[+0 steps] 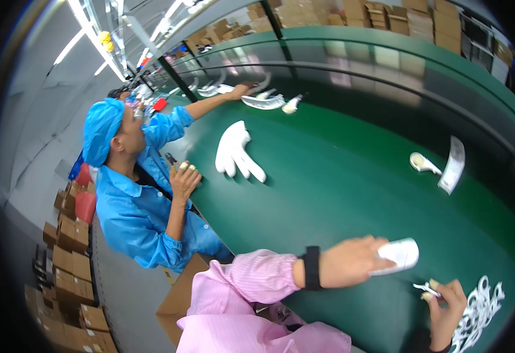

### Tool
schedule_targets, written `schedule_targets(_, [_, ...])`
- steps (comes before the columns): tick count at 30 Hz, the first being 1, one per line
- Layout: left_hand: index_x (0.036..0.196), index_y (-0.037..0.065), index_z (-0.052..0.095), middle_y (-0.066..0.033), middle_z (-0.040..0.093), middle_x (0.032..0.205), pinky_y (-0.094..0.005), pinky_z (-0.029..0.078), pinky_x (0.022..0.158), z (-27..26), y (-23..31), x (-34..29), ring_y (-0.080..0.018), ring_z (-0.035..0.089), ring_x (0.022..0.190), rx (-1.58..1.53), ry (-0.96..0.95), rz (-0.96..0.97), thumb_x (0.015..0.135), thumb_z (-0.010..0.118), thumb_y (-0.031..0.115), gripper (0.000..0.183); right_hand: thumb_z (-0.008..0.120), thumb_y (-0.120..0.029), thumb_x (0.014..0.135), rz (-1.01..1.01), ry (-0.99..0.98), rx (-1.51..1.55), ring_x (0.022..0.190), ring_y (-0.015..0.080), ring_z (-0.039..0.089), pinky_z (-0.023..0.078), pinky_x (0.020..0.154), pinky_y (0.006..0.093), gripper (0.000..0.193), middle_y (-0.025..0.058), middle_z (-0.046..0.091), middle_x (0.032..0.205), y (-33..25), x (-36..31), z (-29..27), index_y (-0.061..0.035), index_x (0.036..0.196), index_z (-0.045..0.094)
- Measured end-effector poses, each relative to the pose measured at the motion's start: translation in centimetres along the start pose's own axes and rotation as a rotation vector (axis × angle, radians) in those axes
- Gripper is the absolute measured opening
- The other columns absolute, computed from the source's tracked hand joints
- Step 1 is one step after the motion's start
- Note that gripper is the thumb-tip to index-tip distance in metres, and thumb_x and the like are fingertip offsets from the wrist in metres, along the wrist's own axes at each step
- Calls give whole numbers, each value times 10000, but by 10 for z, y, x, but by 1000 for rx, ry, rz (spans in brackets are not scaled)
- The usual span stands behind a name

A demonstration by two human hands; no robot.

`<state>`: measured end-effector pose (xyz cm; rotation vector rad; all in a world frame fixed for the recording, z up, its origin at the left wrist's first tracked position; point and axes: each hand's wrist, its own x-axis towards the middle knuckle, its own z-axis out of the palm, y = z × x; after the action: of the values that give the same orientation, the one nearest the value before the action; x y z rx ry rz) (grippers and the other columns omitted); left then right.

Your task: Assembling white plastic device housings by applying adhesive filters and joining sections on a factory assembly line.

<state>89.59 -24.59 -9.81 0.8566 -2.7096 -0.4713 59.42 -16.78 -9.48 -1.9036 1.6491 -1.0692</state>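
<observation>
Head view: left hand (351, 262) closed around white oblong part (397, 254) above green belt (328, 176), right hand (446, 303) pinching small tweezers (427, 288) — advisable to steady part before bringing tweezers close.

1. My left hand (351, 262) grips a white plastic piece (397, 255); my sleeve (251, 276) is pink with fine stripes.
2. My wristband (311, 267) is black.
3. The table (340, 176) is green.
4. The gloves (237, 152) are white.
5. My neighbour's cap (100, 129) and coat (134, 212) are blue.
</observation>
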Motion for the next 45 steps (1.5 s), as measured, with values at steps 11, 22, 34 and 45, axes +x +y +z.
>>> schedule_targets(11, [1353,-79,444,-181,598,1045,-413,544,691,31,-12,23,-330,650,799,-100,-43,-63,837,782,387,773,720,74,856,-139,-64,-232,905,341,653,536,810,385,162,180,651,996,-19,35,6,42,1012,690])
schedule_targets(22, [1281,-36,500,-161,581,1054,-437,544,666,45,-42,10,-326,634,827,-254,137,-108,831,768,330,639,731,78,835,-59,-113,-226,790,306,650,529,700,367,182,174,637,898,-25,61,52,42,1008,687])
schedule_targets(34, [1287,5,560,-173,671,1097,-448,563,778,29,-46,7,-358,684,919,-402,84,-180,843,769,407,635,786,33,729,-316,-20,-134,606,252,581,450,551,328,200,114,579,775,-8,54,76,5,920,733])
schedule_targets(45, [1335,75,554,-117,683,1152,-403,572,779,9,-47,11,-308,701,969,-270,-93,-186,874,776,401,607,813,-61,737,-97,-13,-283,589,253,620,490,516,351,148,61,603,765,-21,42,86,-64,855,723])
